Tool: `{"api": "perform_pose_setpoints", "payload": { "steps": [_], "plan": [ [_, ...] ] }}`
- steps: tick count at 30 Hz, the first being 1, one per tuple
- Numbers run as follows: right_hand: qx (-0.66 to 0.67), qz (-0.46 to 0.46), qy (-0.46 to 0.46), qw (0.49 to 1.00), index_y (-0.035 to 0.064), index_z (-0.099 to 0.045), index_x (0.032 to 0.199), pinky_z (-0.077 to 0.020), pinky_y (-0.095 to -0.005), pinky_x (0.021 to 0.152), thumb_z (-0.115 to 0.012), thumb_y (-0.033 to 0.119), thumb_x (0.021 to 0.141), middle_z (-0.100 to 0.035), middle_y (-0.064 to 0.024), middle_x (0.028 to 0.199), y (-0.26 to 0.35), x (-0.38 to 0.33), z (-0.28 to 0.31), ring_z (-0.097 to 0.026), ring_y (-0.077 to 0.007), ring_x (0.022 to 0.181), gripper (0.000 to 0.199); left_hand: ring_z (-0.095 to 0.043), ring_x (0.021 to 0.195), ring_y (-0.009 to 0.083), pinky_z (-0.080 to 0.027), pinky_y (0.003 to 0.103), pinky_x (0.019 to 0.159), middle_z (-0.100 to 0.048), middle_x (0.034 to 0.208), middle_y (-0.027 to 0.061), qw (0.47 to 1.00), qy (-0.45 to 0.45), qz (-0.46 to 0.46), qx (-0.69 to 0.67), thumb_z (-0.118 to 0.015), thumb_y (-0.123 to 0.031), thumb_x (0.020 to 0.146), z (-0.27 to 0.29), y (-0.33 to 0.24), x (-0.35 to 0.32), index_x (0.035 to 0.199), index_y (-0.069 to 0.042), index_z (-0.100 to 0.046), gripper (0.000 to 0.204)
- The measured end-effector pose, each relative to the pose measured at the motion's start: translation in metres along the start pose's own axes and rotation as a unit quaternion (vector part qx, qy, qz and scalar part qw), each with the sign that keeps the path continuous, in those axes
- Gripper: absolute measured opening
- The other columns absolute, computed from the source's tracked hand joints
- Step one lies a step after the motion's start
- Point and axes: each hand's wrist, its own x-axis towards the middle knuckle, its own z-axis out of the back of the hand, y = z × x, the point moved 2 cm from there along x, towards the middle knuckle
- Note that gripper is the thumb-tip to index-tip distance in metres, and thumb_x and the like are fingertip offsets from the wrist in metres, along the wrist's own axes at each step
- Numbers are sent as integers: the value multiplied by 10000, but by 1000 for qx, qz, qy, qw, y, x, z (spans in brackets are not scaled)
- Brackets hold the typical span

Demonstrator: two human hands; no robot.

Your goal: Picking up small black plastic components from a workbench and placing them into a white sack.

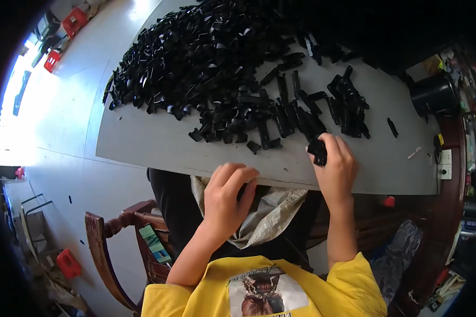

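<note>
My right hand [336, 166] pinches a small black plastic part [317, 152] just above the table's near side. Curled loosely, my left hand [226, 195] hangs over the near edge, with a gap between thumb and fingers; I see nothing held in it. Below it, a pale woven sack [272, 219] lies across my lap with its mouth spread. A big heap of small black curved plastic pieces [190, 63] covers the table's far left and middle. Longer black parts [285, 113] lie scattered at its right side, beyond my right hand, and a further cluster [349, 103] sits to their right.
The grey tabletop [143, 134] ends just before my lap. A black bucket [433, 95] stands at the right by a wall socket [445, 164]. To my left is a wooden chair [98, 232] with a phone [154, 243] on it. Red plastic items [69, 263] lie farther left.
</note>
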Motion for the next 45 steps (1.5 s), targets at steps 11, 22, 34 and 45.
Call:
{"api": "perform_pose_setpoints", "payload": {
  "steps": [11,22,34,45],
  "plan": [
    [127,-77,91,985,38,-590,879,-458,-342,552,-720,60,756,-627,-112,744,-13,-17,1,-623,-288,632,180,-585,860,284,-495,376,706,-567,969,95,983,31,-21,178,-686,14,743,-7,14,31,900,-50,-639,176],
    [285,97,152,942,23,-613,1051,-487,-353,601,-686,32,648,-615,-122,808,25,-26,27,-625,-294,686,410,-676,808,220,-533,282,701,-682,948,116,995,63,-14,-70,-747,70,675,10,-14,14,830,-17,-664,196],
    [335,108,198,915,17,-645,1033,-504,-334,600,-689,74,667,-644,-119,820,24,-31,28,-651,-277,691,372,-676,857,238,-538,313,752,-689,964,136,985,112,-39,-126,-737,0,722,21,-16,2,819,-1,-684,110],
    [428,184,251,848,52,-654,1025,-550,-379,649,-697,88,616,-649,-108,963,47,-75,16,-673,-300,807,413,-683,866,353,-535,423,827,-696,868,229,842,201,9,-500,-406,-334,1012,-8,-46,0,774,57,-679,532]
  ]
}}
